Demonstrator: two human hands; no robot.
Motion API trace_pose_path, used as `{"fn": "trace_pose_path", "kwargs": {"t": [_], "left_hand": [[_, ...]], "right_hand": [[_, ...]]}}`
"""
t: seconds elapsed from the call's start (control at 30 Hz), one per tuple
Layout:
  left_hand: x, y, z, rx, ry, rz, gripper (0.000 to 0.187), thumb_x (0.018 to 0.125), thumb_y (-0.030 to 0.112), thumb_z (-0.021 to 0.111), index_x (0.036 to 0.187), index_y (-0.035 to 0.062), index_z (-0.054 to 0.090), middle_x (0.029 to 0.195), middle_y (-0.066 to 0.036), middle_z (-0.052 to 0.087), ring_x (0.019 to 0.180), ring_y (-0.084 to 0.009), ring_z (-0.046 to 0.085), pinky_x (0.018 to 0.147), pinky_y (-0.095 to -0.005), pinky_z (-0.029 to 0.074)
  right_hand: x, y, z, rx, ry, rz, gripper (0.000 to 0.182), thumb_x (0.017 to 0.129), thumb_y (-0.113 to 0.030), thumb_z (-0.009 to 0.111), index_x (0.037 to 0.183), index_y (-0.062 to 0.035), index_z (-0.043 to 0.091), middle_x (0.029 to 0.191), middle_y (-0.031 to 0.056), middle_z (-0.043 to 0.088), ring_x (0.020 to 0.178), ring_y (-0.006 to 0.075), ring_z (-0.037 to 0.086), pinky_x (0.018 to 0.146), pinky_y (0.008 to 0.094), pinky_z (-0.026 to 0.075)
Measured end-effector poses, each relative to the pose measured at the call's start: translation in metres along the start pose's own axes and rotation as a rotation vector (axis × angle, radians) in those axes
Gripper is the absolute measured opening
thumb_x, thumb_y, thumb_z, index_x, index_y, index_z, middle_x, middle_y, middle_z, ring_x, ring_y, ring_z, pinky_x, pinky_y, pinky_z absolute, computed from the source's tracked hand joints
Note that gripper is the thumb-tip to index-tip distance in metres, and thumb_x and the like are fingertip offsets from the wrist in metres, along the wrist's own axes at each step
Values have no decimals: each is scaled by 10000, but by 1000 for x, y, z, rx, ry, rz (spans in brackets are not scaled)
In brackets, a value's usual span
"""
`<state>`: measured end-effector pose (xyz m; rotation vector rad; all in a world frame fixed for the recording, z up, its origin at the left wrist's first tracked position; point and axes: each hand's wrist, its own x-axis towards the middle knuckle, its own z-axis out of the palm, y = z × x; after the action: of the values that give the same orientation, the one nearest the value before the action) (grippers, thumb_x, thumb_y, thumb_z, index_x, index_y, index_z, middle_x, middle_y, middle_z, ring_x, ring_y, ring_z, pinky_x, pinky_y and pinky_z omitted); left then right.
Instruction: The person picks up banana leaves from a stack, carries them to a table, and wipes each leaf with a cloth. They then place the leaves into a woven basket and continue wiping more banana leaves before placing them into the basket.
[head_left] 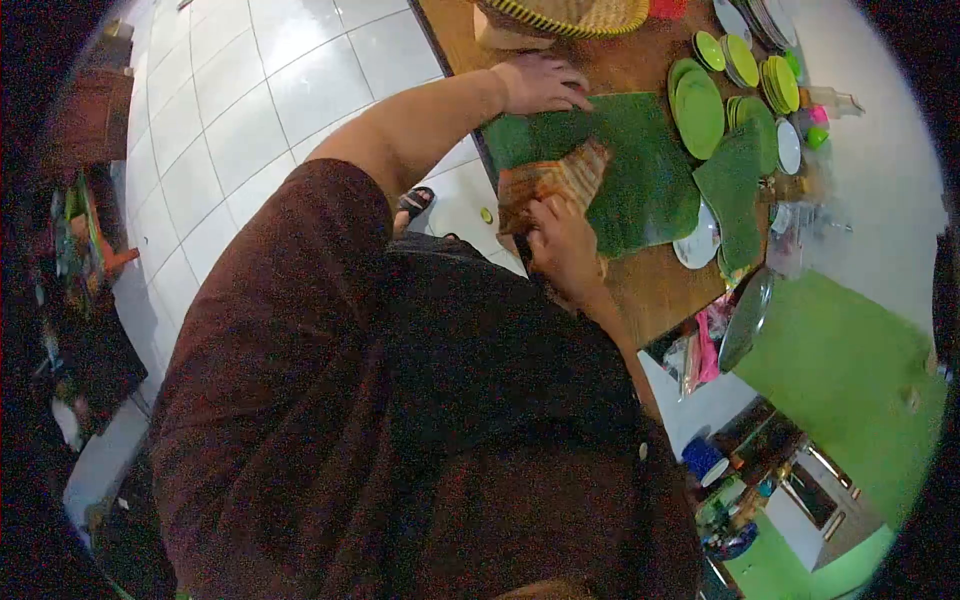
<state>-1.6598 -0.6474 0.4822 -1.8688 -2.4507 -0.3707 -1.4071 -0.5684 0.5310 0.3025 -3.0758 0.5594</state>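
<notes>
A broad green banana leaf [640, 150] lies flat on the wooden table. My left hand [545, 85] rests at its far left edge, palm down, fingers stretched out. My right hand [565, 235] is closed on a striped brown and orange cloth [570, 178], bunched under the fingers and spread over the near left part of the leaf. Some of the cloth hangs by the table's edge.
A woven basket [580, 18] sits at the far end of the table [650, 300]. Green plates [697, 112], a white plate [700, 240] and another leaf piece [735, 190] line the right side. White floor tiles [290, 60] show to the left.
</notes>
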Motion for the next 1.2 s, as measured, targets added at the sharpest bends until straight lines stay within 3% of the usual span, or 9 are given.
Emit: {"fn": "trace_pose_path", "kwargs": {"t": [0.13, 0.2, 0.27, 0.4, 0.5, 0.7, 0.87, 0.93, 1.2], "left_hand": [[0, -5, 15, -52, 53, 16, 327, 930, 354, 448, 1249, 369, 512, 1361, 28, 407, 1240, -230, 401, 997, -456, 381], [4, -4, 15, -70, 102, 32, 328, 922, 349, 459, 1244, 356, 519, 1365, 27, 404, 1242, -228, 401, 992, -457, 385], [4, 1, -2, -4, -79, -12, 327, 906, 330, 475, 1228, 334, 534, 1365, 27, 406, 1248, -226, 396, 991, -451, 386], [8, -19, 27, 28, -30, 37, 324, 900, 310, 479, 1217, 328, 540, 1356, 23, 416, 1244, -226, 399, 986, -441, 392], [12, -23, 45, 16, 135, 118, 323, 905, 305, 473, 1220, 318, 543, 1349, 15, 422, 1234, -227, 411, 986, -441, 396], [7, -11, 21, -49, 80, 91, 317, 934, 321, 448, 1238, 314, 539, 1335, -16, 436, 1219, -259, 423, 1004, -442, 386], [3, -8, 19, -77, 98, 85, 313, 946, 334, 432, 1244, 338, 529, 1321, -21, 438, 1195, -265, 438, 996, -443, 397], [3, -8, 16, -45, 108, 90, 314, 947, 335, 430, 1245, 337, 529, 1321, -14, 436, 1191, -260, 440, 999, -440, 393], [17, -27, 45, -35, 57, 127, 338, 932, 332, 439, 1262, 317, 510, 1339, 12, 418, 1219, -242, 422, 1012, -443, 373]], "right_hand": [[17, -7, -2, -66, 65, 6, 317, 710, -92, 617, 1023, -64, 578, 954, 134, 515, 907, 342, 533, 771, 445, 466], [52, -1, 2, -91, 126, -68, 244, 714, -102, 617, 948, -50, 573, 940, 136, 508, 887, 348, 538, 741, 443, 475], [87, -2, 5, -82, 132, -62, 213, 717, -105, 615, 913, -44, 560, 930, 138, 503, 883, 352, 537, 732, 445, 474], [97, 1, 6, 16, 113, -114, 154, 718, -98, 604, 827, -33, 517, 892, 139, 487, 885, 361, 530, 728, 456, 466], [66, 14, 7, 14, 19, -231, 187, 703, -84, 604, 875, -41, 546, 911, 137, 501, 905, 361, 530, 744, 452, 463], [-45, 19, -6, 169, -194, -79, 336, 690, -45, 592, 1024, -79, 593, 976, 120, 534, 956, 342, 538, 784, 413, 467], [-60, 28, -23, 281, -344, 56, 386, 703, -54, 585, 1087, -94, 589, 1002, 124, 533, 955, 333, 553, 795, 405, 471], [-26, 23, -40, 272, -29, 23, 397, 725, -69, 577, 1121, -106, 577, 1026, 131, 532, 935, 340, 566, 791, 402, 479], [98, 7, 8, -36, 37, 16, 270, 736, -141, 606, 991, -63, 568, 1034, 130, 514, 975, 347, 542, 810, 450, 471]]}}
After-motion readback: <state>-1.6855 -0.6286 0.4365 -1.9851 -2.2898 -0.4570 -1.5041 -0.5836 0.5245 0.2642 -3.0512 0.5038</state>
